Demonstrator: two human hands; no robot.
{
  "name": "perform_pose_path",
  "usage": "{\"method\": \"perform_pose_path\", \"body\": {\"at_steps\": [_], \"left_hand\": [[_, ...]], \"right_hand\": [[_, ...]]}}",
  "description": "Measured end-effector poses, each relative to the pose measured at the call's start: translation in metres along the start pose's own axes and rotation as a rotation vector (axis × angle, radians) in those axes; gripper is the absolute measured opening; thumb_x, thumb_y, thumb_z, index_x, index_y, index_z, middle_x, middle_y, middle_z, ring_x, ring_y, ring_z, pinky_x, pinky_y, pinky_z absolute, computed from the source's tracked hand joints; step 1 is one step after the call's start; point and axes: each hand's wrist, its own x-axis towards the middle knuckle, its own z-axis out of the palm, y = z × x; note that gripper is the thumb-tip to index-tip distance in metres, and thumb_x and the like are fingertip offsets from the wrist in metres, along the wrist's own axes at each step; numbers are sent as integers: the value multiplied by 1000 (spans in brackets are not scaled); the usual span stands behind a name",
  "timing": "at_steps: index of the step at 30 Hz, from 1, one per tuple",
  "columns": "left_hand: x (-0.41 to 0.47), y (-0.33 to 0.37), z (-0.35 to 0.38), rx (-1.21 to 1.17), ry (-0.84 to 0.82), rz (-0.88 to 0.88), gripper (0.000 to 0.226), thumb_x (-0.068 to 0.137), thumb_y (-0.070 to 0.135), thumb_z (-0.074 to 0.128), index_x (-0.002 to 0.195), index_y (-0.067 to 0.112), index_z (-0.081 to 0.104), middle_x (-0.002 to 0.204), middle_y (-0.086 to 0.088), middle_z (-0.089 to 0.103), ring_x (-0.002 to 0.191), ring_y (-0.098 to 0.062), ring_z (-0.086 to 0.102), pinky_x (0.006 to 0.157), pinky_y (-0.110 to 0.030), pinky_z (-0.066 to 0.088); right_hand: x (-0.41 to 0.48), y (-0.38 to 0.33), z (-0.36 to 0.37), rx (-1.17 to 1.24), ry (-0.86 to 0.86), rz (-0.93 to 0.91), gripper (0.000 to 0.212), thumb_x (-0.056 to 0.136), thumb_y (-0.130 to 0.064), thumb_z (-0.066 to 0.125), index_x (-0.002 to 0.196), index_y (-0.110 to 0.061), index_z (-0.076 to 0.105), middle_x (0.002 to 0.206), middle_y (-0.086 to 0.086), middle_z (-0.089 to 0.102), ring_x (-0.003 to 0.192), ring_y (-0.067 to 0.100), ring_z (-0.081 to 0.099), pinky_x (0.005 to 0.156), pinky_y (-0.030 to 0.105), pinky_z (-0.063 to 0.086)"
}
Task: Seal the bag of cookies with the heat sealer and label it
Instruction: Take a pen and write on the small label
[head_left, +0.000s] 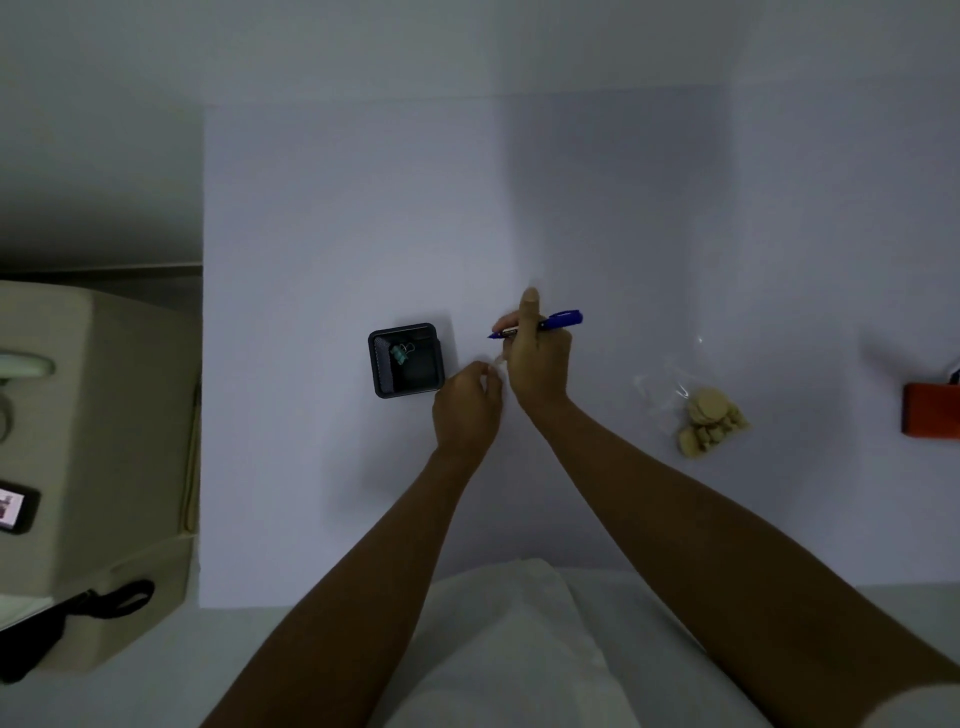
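A clear plastic bag of round tan cookies (706, 415) lies on the white table to the right of both hands. My right hand (537, 358) grips a blue marker pen (558, 321), its tip pointing left. Just left of it, my left hand (465, 402) pinches a small white piece (500, 366), probably a label, against the table. The two hands almost touch at the middle of the table. No heat sealer can be made out for certain.
A black mesh pen holder (408, 359) with a green binder clip stands left of my hands. An orange box (932, 410) sits at the right edge. A beige unit (93, 467) with a phone and a black strap stands beside the white table (337, 208).
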Motion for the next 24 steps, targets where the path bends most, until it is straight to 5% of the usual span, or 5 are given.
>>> {"method": "perform_pose_path", "body": {"at_steps": [8, 13, 18, 24], "left_hand": [[9, -17, 2, -19, -261, -26, 25, 94, 9, 47, 72, 10, 57, 63, 1, 57, 55, -15, 52, 53, -27, 40], [11, -18, 0, -42, -315, -70, 28, 98, 18, 42, 79, 6, 60, 66, -4, 60, 58, -19, 55, 56, -33, 45], [14, -17, -3, 6, -380, -71, 36, 99, 31, 32, 86, 11, 59, 74, -5, 63, 68, -22, 61, 62, -38, 50], [18, -14, -11, 23, -415, -75, 38, 101, 26, 32, 88, 5, 60, 78, -12, 65, 70, -26, 61, 63, -39, 50]], "right_hand": [[-6, 24, 6, -163, -167, -316, 45, 97, -29, 60, 63, 0, 57, 57, 14, 57, 56, 30, 57, 59, 47, 50], [-4, 42, -3, -199, -193, -322, 36, 96, -22, 61, 69, 2, 67, 68, 14, 69, 67, 27, 67, 67, 43, 56], [-2, 40, -4, -197, -213, -279, 29, 96, -17, 61, 76, 0, 72, 76, 9, 73, 75, 15, 71, 73, 24, 56], [-3, 41, -3, -220, -239, -297, 40, 99, -25, 56, 73, 4, 66, 67, 14, 67, 64, 26, 66, 65, 39, 56]]}}
